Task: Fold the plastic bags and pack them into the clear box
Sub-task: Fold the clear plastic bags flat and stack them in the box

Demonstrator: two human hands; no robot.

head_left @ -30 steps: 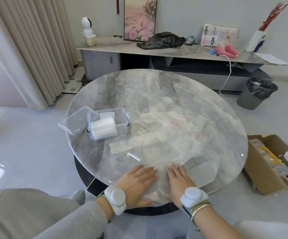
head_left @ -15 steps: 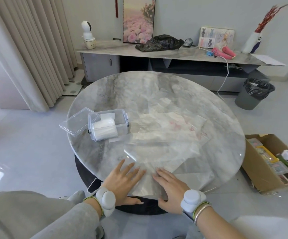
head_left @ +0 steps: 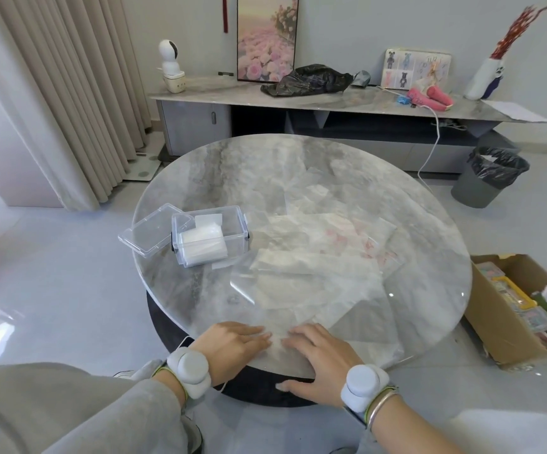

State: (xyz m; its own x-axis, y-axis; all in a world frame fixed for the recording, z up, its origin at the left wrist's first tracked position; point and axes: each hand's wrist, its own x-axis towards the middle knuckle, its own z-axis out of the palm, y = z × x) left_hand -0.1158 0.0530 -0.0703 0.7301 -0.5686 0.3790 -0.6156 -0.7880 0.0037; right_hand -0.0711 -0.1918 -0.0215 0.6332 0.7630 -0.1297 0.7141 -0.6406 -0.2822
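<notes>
Both hands are flat on the near bag (head_left: 331, 309) at the front edge of the table (head_left: 200, 178). The left hand (head_left: 233, 342) and right hand (head_left: 321, 358) sit side by side, fingertips nearly meeting. Fingers are straight and pressing down, not gripping anything. The right thumb hangs off the table edge.

The rest of the bags (head_left: 324, 244) are spread in a loose overlapping layer across the middle and right of the table. The box (head_left: 237, 245) is off to the left with its lid (head_left: 144, 234) lying just beside it, and a few folded bags (head_left: 203, 245) are already inside.

Handling-wise, this stuff looks super thin and floppy with basically no weight. It'll probably slide on the polished marble and spring back open unless a crease gets pressed hard. I'd pin one side with a flat palm, pinch a corner or edge with the other hand, fold over, then smooth it flat.

Honestly, it's clear film on pale stone, so I can't tell exactly where this bag's edges run or if there's a second one under it.
</notes>
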